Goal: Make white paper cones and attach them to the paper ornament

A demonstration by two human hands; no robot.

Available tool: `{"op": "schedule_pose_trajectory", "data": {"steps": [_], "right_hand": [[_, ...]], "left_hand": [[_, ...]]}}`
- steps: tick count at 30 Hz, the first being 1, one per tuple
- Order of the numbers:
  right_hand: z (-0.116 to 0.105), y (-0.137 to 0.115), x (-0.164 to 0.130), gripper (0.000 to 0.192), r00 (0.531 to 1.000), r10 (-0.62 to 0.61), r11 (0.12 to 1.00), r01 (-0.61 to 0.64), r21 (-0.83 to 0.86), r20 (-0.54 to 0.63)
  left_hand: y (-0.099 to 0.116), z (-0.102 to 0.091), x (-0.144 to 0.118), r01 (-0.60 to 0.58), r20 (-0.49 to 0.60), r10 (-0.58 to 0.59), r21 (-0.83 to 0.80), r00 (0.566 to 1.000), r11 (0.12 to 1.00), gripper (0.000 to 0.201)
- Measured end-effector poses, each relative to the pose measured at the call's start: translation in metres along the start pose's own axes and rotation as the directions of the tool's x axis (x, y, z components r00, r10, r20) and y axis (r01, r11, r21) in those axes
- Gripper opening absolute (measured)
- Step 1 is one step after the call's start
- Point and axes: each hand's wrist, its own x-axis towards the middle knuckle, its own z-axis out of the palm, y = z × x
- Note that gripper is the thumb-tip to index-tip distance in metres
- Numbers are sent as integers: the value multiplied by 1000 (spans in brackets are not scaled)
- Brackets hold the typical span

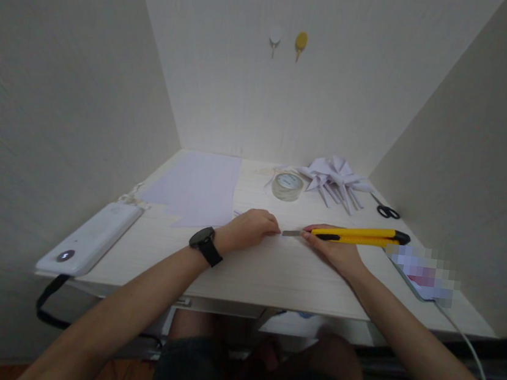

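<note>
My right hand (337,251) grips a yellow and black utility knife (359,234) just above the light wooden desk (272,266). Its short blade is out and points left. My left hand (252,228), with a black watch on the wrist, rests on the desk with its fingers curled. Its fingertips sit right at the blade tip. I cannot tell whether the left fingers pinch anything.
A sheet of white paper (198,188) lies at the back left. A roll of clear tape (287,185), folded white paper shapes (335,178) and black scissors (387,211) are at the back. A white power bank (90,236) lies at the left edge, a phone (423,272) with a cable at the right.
</note>
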Motion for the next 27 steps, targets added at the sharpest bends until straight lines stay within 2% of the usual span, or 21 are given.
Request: {"op": "schedule_pose_trajectory", "data": {"steps": [7, 12, 14, 16, 20, 24, 27], "right_hand": [[1, -2, 0, 22, 998, -64, 994, 65, -90, 12], [1, -8, -2, 24, 994, -91, 982, 100, -159, 65], [2, -9, -2, 23, 992, -103, 979, 113, -169, 69], [2, -8, -1, 21, 992, -115, 976, 124, -182, 60], [1, -3, 0, 20, 988, -143, 973, 150, -177, 52], [-1, -1, 1, 20, 987, -146, 976, 155, -150, 72], [-2, -4, 1, 20, 988, -134, 979, 143, -141, 75]], "left_hand": [[11, -10, 11, 57, 127, -76, 144, 989, 988, 18], [16, -25, 26, 171, 269, -217, 183, 938, 968, 17], [18, -31, 34, 236, 348, -297, 207, 889, 950, 19], [19, -37, 43, 283, 448, -359, 229, 819, 931, 25], [18, -43, 61, 309, 612, -365, 201, 701, 930, 28], [13, -44, 73, 451, 715, -391, 119, 579, 885, 28], [12, -43, 80, 513, 740, -399, 85, 542, 854, 23]]}}
